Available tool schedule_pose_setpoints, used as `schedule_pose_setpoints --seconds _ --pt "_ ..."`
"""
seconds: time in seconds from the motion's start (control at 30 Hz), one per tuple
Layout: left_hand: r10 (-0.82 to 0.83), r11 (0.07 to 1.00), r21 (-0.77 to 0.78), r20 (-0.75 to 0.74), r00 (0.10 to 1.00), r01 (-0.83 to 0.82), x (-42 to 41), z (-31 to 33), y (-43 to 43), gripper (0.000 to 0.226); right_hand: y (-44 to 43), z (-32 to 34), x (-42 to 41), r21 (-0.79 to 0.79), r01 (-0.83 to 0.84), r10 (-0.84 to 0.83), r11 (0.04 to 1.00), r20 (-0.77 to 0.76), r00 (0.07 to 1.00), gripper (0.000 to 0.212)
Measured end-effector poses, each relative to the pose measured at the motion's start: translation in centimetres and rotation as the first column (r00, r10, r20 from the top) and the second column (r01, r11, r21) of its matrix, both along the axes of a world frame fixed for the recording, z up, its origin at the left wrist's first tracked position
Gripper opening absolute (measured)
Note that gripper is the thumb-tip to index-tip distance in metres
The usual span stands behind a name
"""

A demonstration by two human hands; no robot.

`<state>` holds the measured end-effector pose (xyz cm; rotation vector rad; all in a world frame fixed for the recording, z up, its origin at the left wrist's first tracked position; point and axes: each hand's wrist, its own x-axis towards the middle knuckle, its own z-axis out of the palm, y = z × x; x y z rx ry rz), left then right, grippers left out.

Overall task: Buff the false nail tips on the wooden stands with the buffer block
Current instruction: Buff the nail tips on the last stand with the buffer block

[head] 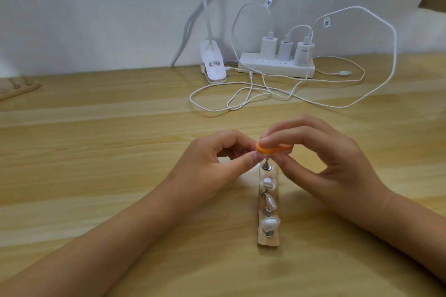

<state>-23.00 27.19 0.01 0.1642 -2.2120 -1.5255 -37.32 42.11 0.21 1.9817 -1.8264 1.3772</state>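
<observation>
A narrow wooden stand (268,240) lies on the table, running away from me, with several white false nail tips (268,183) on metal posts. My right hand (321,152) pinches an orange buffer block (270,149) and holds it flat on the farthest nail tip. My left hand (217,159) pinches that farthest tip from the left, just under the block; the tip itself is mostly hidden by fingers and block. The nearest tip (269,224) is the largest.
A white power strip (272,67) with three chargers and looping white cables (241,101) lies at the back of the wooden table (96,152). A clip lamp base (213,67) stands to its left. Another wooden stand (17,88) lies at the far left edge.
</observation>
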Motion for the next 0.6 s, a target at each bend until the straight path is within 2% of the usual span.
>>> schedule_pose_setpoints --seconds 0.13,0.33,0.5,0.6 --pt "0.021 1.0 0.014 0.008 1.0 -0.021 -0.05 -0.11 -0.08 0.014 -0.05 0.15 0.13 -0.01 0.02 -0.019 1.0 0.065 0.998 0.015" --pt "0.02 1.0 0.016 0.01 1.0 -0.02 -0.11 -0.23 -0.2 0.005 0.0 0.08 0.15 -0.017 0.036 -0.035 0.999 0.05 0.998 0.015" --pt "0.001 1.0 -0.003 0.005 1.0 -0.001 -0.04 -0.08 -0.13 0.009 -0.03 -0.16 0.29 -0.008 -0.035 0.035 0.999 0.016 0.999 0.013" --pt "0.007 1.0 0.03 0.009 1.0 -0.008 -0.11 -0.12 -0.13 0.012 -0.21 -0.19 -0.12 -0.006 0.002 -0.001 1.0 0.115 0.993 0.015"
